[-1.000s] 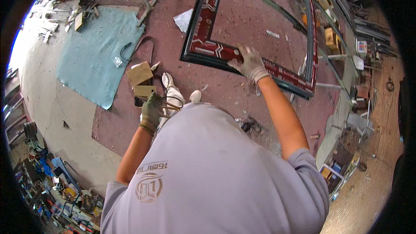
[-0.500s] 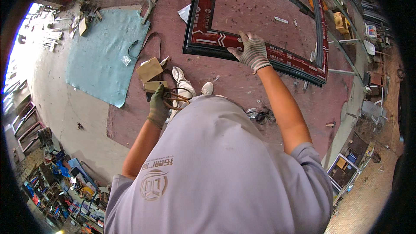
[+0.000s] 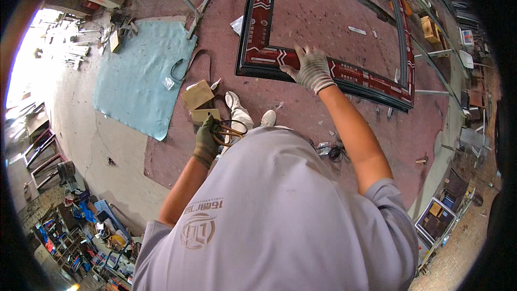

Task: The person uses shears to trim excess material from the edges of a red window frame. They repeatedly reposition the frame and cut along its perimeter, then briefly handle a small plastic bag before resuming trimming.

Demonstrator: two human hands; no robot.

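Note:
A large rectangular window frame (image 3: 366,77), black-edged with dark red printed film, stands ahead of me and to the right. My right hand (image 3: 312,70), in a striped knit glove, lies across its near bar with fingers spread and thumb out to the left. Lower and to the left, my left hand (image 3: 206,143), in a dark green glove, is closed around looped brown-and-black cord or strip (image 3: 232,132); its exact kind is unclear. The loops hang beside my trouser leg. Just beyond that hand is an opened brown cardboard box (image 3: 198,96).
A light-blue sheet (image 3: 145,70) covers part of the floor at left. Metal bars (image 3: 200,15) stand at the back. Dark cable and clear packaging (image 3: 331,152) lie near my shirt. Cluttered tools (image 3: 81,237) fill the lower left, and a small framed panel (image 3: 432,218) is at right.
The whole view has shifted slightly, so the scene sits a little lower and further right. My right hand stays at the frame's near bar; the left still holds the loops.

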